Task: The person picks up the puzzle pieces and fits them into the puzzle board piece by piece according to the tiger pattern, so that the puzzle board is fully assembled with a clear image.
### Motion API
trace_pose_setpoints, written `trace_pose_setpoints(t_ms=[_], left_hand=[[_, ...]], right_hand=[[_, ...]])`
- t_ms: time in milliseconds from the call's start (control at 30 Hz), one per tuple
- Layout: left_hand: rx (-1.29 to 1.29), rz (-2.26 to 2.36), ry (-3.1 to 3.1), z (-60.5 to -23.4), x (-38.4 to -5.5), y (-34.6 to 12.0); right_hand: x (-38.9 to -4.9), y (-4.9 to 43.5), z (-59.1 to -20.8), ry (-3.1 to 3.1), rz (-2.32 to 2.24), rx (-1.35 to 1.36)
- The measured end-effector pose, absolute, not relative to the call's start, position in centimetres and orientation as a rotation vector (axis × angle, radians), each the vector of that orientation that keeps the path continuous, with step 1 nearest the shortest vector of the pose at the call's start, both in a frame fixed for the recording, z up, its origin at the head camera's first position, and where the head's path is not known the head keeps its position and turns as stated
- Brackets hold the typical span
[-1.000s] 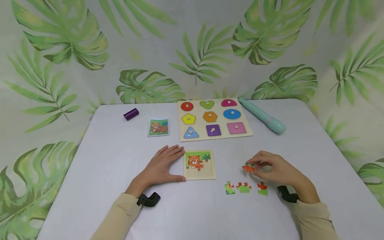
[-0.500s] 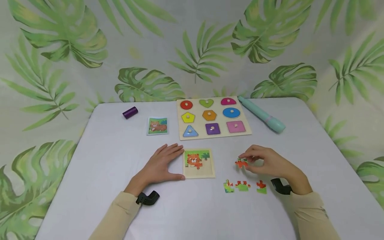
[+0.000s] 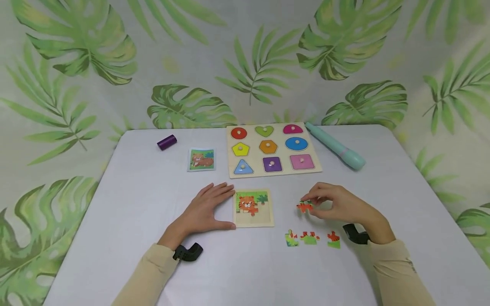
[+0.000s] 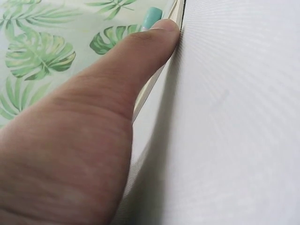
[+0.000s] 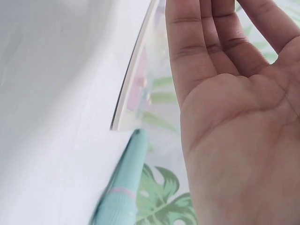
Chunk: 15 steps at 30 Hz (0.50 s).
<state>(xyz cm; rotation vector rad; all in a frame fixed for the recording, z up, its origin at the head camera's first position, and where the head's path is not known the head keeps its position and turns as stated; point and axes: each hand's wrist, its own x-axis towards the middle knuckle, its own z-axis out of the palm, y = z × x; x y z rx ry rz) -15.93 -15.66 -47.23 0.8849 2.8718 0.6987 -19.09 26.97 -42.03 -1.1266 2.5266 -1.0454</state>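
Observation:
In the head view a square wooden puzzle tray (image 3: 264,219) lies mid-table, with tiger-face and green pieces fitted along its top and left. My left hand (image 3: 206,208) rests beside it, fingers spread, fingertips and thumb at its left edge. The left wrist view shows the thumb (image 4: 140,51) along that edge. To the right of the tray, my right hand (image 3: 338,204) pinches an orange-and-green jigsaw piece (image 3: 305,207) between thumb and fingers above the table. The right wrist view shows the palm (image 5: 234,122); the piece is hidden there.
Several loose jigsaw pieces (image 3: 310,238) lie in a row before the right hand. Behind the tray stand a shape peg board (image 3: 252,172), a tiger picture card (image 3: 202,160), a purple cylinder (image 3: 166,142) and a teal tube-like object (image 3: 337,146).
My right hand has moved left toward the tray, carrying the pinched jigsaw piece with it. The left hand has kept its place at the tray's edge.

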Motion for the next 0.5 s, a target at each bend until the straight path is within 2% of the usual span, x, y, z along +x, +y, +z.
trace_pose_setpoints(t_ms=[500], left_hand=[[0.859, 0.675, 2.863, -47.2, -16.0, -15.5]], right_hand=[[-20.1, 25.4, -41.2, 2.482, -1.037, -1.197]])
